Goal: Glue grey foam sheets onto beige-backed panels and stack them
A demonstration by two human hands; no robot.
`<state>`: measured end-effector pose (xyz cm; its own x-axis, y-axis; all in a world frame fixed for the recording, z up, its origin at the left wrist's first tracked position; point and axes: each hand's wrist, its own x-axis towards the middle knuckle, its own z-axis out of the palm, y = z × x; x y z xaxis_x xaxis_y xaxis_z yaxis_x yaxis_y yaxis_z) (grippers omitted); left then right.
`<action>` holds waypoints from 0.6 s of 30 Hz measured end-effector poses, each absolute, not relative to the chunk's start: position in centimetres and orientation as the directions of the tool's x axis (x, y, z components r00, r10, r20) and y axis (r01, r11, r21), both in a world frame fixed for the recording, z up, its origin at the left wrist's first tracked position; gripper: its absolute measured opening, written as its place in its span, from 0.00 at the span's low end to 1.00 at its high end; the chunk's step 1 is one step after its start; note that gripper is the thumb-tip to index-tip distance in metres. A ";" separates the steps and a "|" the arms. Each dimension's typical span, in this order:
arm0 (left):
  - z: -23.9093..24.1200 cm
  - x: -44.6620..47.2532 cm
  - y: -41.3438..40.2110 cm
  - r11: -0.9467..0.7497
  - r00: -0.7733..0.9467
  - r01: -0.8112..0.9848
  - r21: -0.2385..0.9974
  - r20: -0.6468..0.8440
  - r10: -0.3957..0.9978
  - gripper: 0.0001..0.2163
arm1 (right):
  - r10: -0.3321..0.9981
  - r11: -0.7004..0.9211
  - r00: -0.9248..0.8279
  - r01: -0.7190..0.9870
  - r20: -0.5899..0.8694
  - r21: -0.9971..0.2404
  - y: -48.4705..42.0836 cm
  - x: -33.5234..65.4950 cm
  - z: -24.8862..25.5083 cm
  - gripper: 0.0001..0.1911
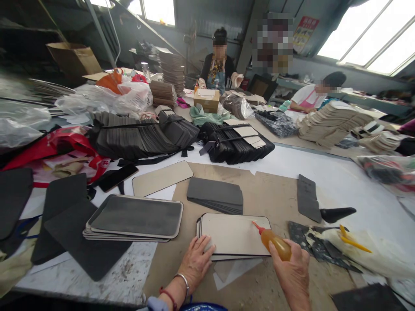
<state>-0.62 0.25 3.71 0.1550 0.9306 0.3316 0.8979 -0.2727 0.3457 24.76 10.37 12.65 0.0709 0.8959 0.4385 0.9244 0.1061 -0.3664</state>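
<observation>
My right hand [293, 268] is wrapped round an amber squeeze bottle [278, 245] with a red nozzle. The nozzle tip touches or hovers just above the top cream panel [231, 235], towards its far right; I cannot tell which. That panel has rounded corners and dark edges and lies on a small stack. On the stack's near left corner rests my left hand [197, 259], fingers stretched out and holding nothing. Left of it stands a stack of cream panels topped by a dark grey sheet [136, 216]. Behind lies a fanned pile of grey sheets [214, 193].
Strapped bundles of dark panels [236, 142] line the back of the table. A phone [118, 178] lies at the left, a black-handled tool [337, 214] and a yellow-tipped plastic bag [359, 246] at the right. Two people work across the table, one behind a cardboard box [206, 101].
</observation>
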 end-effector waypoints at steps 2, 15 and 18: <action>3.9 -0.7 -0.1 -0.278 0.137 0.892 0.355 0.374 0.917 0.15 | 0.926 0.120 0.053 0.897 0.374 -0.424 9.0 23.1 12.8 0.27; 4.1 -2.0 -0.6 -0.342 0.137 0.883 0.321 0.520 0.843 0.10 | 0.914 0.348 -0.178 0.807 0.366 -0.477 5.1 17.5 11.8 0.17; 3.8 -1.9 -0.7 -0.350 0.143 0.884 0.310 0.534 0.833 0.10 | 0.921 0.223 -0.060 0.892 0.386 -0.393 6.5 21.6 12.0 0.22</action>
<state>-1.85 -0.68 3.80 0.1430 0.8333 0.5340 0.8840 -0.3502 0.3097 21.63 6.52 11.98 -0.0595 0.9205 0.3861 0.8920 0.2226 -0.3933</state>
